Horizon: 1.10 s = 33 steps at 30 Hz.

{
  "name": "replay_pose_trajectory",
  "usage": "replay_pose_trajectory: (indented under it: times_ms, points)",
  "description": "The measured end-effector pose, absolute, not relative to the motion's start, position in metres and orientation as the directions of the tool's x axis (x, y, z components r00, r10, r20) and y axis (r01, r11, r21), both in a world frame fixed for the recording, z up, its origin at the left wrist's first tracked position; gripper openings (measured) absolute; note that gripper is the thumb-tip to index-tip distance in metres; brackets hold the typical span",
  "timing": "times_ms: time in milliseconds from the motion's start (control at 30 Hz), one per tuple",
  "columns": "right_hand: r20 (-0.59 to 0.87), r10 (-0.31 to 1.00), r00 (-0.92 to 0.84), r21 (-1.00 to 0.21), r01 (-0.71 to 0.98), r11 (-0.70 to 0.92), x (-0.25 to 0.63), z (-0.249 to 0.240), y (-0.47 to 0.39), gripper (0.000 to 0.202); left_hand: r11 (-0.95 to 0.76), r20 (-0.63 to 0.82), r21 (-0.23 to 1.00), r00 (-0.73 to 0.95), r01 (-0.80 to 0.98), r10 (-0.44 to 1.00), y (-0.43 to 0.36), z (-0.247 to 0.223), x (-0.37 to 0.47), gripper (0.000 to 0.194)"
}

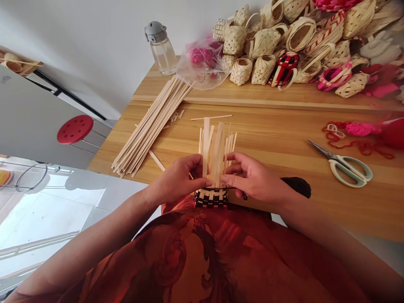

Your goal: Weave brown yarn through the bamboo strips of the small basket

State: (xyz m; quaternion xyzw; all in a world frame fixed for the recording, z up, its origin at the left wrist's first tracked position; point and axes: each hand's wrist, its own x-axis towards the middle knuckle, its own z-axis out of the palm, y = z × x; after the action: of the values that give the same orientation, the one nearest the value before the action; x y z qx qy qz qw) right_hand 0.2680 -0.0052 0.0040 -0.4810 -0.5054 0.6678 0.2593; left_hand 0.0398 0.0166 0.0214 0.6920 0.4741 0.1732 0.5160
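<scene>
A partly woven small basket (211,198) rests against my body at the table's near edge. Its lower part is a black and pale weave, and pale upright strips (216,147) stand out of the top. My left hand (183,176) is closed on the left strips, its thumb at the top of the woven band. On the other side my right hand (249,174) pinches the strips with thumb and fingers. A dark strand runs across the strips between the thumbs. The fingertips behind the strips are partly hidden.
A bundle of long pale strips (154,126) lies at the left. Scissors (344,164) and red yarn (356,134) are at the right. At the back are a bottle (162,52), a plastic bag (203,63) and several finished baskets (265,42). A red stool (75,129) stands beyond the table.
</scene>
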Motion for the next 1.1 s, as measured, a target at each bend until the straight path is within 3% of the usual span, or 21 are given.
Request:
replay_pose_trajectory:
  times_ms: [133, 233, 333, 400, 567, 667, 767, 867, 933, 1100]
  points:
    - [-0.302, 0.882, -0.363, -0.918, 0.362, -0.165, 0.295, 0.014, -0.010, 0.044, -0.026, -0.279, 0.846, 0.482, 0.533, 0.831, 0.015, 0.023, 0.040, 0.012]
    - [-0.270, 0.822, -0.501, -0.835, 0.547, 0.059, 0.309, 0.027, -0.009, 0.027, 0.016, -0.314, 0.853, 0.487, 0.522, 0.815, 0.015, 0.024, 0.039, 0.013]
    - [-0.234, 0.783, -0.576, -0.779, 0.594, 0.203, 0.314, 0.038, -0.005, 0.014, 0.031, -0.322, 0.864, 0.502, 0.503, 0.803, 0.016, 0.024, 0.038, 0.016]
    - [-0.202, 0.813, -0.546, -0.766, 0.606, 0.216, 0.312, 0.040, -0.001, 0.013, 0.035, -0.321, 0.871, 0.514, 0.490, 0.796, 0.015, 0.024, 0.038, 0.017]
    - [-0.184, 0.895, -0.406, -0.823, 0.562, 0.086, 0.295, 0.020, 0.005, 0.029, 0.041, -0.306, 0.891, 0.532, 0.452, 0.789, 0.013, 0.024, 0.039, 0.018]
    - [-0.220, 0.898, -0.382, -0.914, 0.401, -0.053, 0.280, 0.003, 0.005, 0.036, 0.038, -0.305, 0.892, 0.536, 0.451, 0.787, 0.011, 0.025, 0.038, 0.020]
    - [-0.324, 0.812, -0.485, -0.946, 0.187, -0.266, 0.267, -0.006, 0.002, 0.037, 0.001, -0.303, 0.877, 0.549, 0.481, 0.779, 0.011, 0.027, 0.037, 0.020]
    - [-0.407, 0.714, -0.570, -0.900, 0.117, -0.419, 0.260, -0.010, -0.002, 0.039, -0.068, -0.264, 0.858, 0.551, 0.509, 0.792, 0.010, 0.030, 0.037, 0.013]
    - [-0.424, 0.697, -0.578, -0.884, 0.098, -0.456, 0.259, -0.013, -0.004, 0.039, -0.085, -0.232, 0.851, 0.514, 0.519, 0.826, 0.010, 0.030, 0.039, 0.009]
    - [-0.400, 0.701, -0.590, -0.885, 0.050, -0.462, 0.262, -0.014, -0.003, 0.035, -0.030, -0.220, 0.851, 0.407, 0.525, 0.886, 0.007, 0.030, 0.047, 0.034]
